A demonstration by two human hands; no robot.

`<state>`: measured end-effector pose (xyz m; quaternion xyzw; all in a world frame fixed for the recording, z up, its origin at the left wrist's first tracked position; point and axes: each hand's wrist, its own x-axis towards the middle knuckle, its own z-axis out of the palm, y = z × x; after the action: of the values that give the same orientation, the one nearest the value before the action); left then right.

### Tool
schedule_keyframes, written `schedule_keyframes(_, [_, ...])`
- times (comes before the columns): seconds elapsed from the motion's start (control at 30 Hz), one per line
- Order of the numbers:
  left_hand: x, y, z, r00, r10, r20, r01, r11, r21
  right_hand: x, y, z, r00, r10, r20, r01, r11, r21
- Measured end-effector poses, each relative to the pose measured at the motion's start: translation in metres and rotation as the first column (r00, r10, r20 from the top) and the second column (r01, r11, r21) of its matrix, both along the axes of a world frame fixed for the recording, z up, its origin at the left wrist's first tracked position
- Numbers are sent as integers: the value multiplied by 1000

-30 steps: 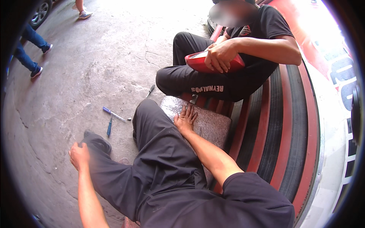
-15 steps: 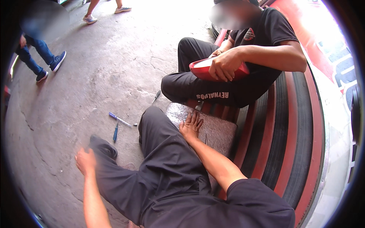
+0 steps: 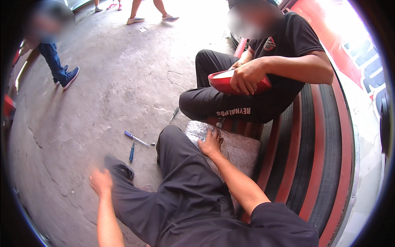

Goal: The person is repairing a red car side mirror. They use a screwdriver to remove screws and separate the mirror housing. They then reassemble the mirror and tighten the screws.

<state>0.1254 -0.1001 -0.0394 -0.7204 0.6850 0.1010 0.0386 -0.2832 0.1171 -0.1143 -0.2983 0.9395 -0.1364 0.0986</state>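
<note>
My right hand (image 3: pixel 211 143) lies palm down on a flat package in shiny clear wrap (image 3: pixel 240 150), its fingers spread. This package rests on the bench beside my raised right knee. At my left shin and foot, my left hand (image 3: pixel 101 181) hangs beside the dark trouser leg; its fingers are blurred, and whether they touch the leg or hold anything is unclear. On the floor before me lie a purple-handled screwdriver (image 3: pixel 131 135) and a blue-handled screwdriver (image 3: pixel 131 154). A further slim tool (image 3: pixel 175 114) lies near the co-worker's knee.
A co-worker (image 3: pixel 296 53) sits opposite on the bench, both hands on a red curved part with a pale face (image 3: pixel 220 82). The bench (image 3: pixel 309 154) has red slats and black ribbed strips. Other people stand or walk on the cracked concrete floor (image 3: pixel 115 78) farther off.
My view has shifted slightly, so most things sit lower and farther right. The right hand's fingers have bent a little on the package. People in the background have stepped along.
</note>
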Motion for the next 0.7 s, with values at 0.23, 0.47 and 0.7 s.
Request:
schedule_keyframes(0.23, [8,-1,-17,999,-40,-17,39,996,-81,14,-82,129,973,226,-46,-230,926,-301])
schedule_keyframes(0.47, [-4,3,2,999,1,-51,-2,1000,-22,-18,-139,177,951,202,-234,-180,977,114])
schedule_keyframes(0.7, [2,1,-1,1000,0,-19,1,1000,27,-42,-149,181,930,235,-282,-155,948,279])
